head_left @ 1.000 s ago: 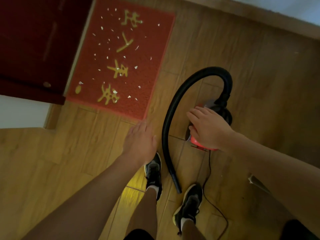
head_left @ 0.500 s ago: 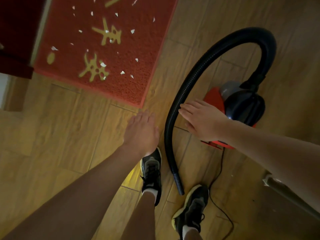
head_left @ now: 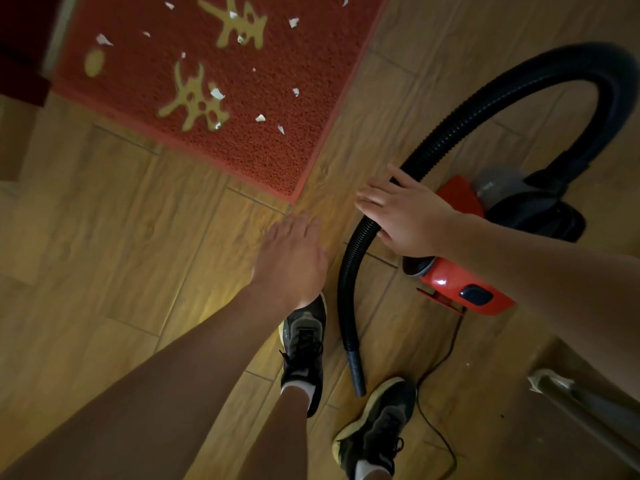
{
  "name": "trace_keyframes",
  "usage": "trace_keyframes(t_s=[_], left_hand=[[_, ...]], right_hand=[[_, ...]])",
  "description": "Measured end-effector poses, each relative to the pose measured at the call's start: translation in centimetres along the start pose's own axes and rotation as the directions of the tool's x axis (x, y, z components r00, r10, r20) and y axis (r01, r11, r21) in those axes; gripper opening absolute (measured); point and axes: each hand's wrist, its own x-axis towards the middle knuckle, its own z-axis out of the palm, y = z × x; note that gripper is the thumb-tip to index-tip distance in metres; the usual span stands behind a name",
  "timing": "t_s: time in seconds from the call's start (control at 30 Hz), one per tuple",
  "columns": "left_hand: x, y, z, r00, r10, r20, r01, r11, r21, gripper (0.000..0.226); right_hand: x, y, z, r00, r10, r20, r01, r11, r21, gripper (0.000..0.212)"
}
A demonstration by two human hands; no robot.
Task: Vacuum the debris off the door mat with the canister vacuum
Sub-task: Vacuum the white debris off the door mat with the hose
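The right grip [head_left: 408,216] lies open, fingers straight, across the black hose [head_left: 344,306], holding nothing. The left grip [head_left: 292,254] hovers open and empty just left of it. The scrap-strewn door mat [head_left: 259,150] lies ahead of both, the red vacuum [head_left: 446,275] under the right wrist.

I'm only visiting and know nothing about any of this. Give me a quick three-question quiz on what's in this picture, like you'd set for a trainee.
1. True or false: white scraps lie on the red door mat.
2. The right hand is over which thing? A) the black hose B) the power cord C) a shoe
3. Fill in: the hose's free end lies on the floor between the person's two ____.
Key: 1 true; 2 A; 3 shoes.
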Motion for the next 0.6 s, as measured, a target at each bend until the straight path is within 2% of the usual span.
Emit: trace_keyframes(t_s=[0.27,0.4,0.6], left_hand=[[0.1,-1.3,0.4,1.0,-0.008,-0.005,0.008,0.999,-0.031,0.059],[0.1,-1.6,0.6,1.0,-0.018,-0.007,0.018,0.999,-0.042,0.058],[-0.3,-0.9,0.7,1.0,-0.011,0.002,0.011,0.998,-0.058,0.059]], right_hand=[[1.7,0.7,-0.1,0.973,0.104,0.204,-0.075,0.987,-0.145,0.051],[1.5,1.2,-0.3,0.973,0.135,0.187,-0.109,0.984,-0.142,0.04],[0.8,1.5,-1.1,0.981,0.148,0.128,-0.146,0.989,-0.029,0.028]])
